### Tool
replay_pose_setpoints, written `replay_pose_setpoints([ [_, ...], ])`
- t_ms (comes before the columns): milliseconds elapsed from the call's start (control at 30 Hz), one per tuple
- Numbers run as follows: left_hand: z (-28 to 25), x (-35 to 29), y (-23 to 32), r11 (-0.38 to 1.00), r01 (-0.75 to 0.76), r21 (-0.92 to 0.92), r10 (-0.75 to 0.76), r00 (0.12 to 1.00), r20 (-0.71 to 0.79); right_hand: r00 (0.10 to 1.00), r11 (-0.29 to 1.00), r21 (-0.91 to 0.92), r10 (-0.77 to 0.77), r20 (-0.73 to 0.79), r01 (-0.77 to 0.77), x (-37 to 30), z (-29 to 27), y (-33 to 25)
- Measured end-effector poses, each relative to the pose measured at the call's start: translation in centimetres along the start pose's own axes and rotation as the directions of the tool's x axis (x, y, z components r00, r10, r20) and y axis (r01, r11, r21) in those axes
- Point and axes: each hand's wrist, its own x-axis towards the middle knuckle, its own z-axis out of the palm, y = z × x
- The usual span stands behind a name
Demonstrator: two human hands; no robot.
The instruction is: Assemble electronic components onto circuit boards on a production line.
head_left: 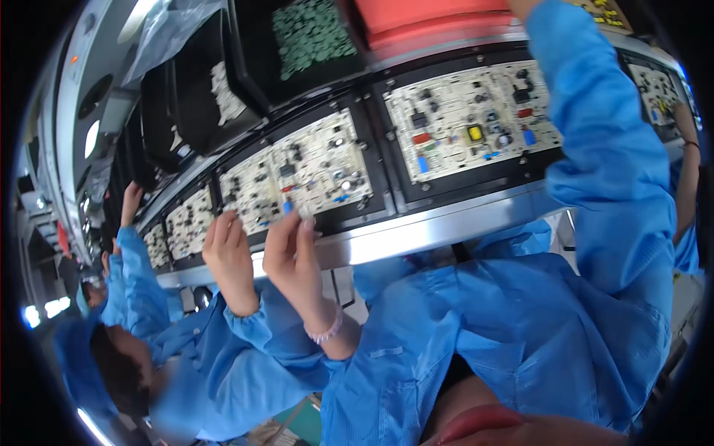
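Note:
My left hand (pixel 294 260), with a beaded bracelet at its wrist, is at the near edge of a pale circuit board (pixel 327 152) in a black frame. Its thumb and fingers are drawn together beside a blue component (pixel 288 207). Whatever they pinch is too small to make out. Far up at the right, my right arm stretches over the line, and only a sliver of my right hand (pixel 523 7) shows at the top edge. Its fingers are out of view. Below that arm lies another circuit board (pixel 454 141) with a yellow transformer, red and blue components.
A metal rail (pixel 416 234) runs along the near side of the boards. Behind them stand a black bin of green discs (pixel 312 37), a red bin (pixel 439 22) and black trays (pixel 197 97). A co-worker's hand (pixel 230 256) is close beside my left hand. Another person's hand (pixel 686 123) shows far right.

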Motion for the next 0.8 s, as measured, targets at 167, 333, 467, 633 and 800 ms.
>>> replay_pose_setpoints([
  [167, 0.7, 3.6, 1.8, 0.970, -0.024, 0.241, 0.055, 0.991, -0.123, 0.964, 0.989, -0.100, 0.126, 0.234, -0.105, -2.3, -7.3, -5.1],
  [333, 2.5, 6.4, 1.2, 0.856, -0.089, 0.510, 0.145, 0.987, -0.070, 0.880, 0.944, -0.324, 0.202, 0.430, -0.058, -6.4, -12.6, -6.3],
  [467, 2.7, 7.7, -0.3, 0.597, -0.199, 0.777, 0.336, 0.942, -0.016, 0.965, 0.778, 0.628, -0.148, 0.218, -0.023, -7.4, -14.8, -8.3],
  [633, 1.7, 11.2, 0.9, 0.462, -0.181, 0.868, 0.231, 0.970, 0.080, 0.888, 0.971, 0.188, 0.048, 0.458, -0.150, -5.5, -22.9, -27.3],
  [800, 2.5, 14.4, 3.3, 0.289, -0.045, 0.956, -0.134, 0.987, 0.087, 0.895, 0.964, 0.261, -0.079, 0.438, -0.042, -4.3, -24.0, -32.5],
])
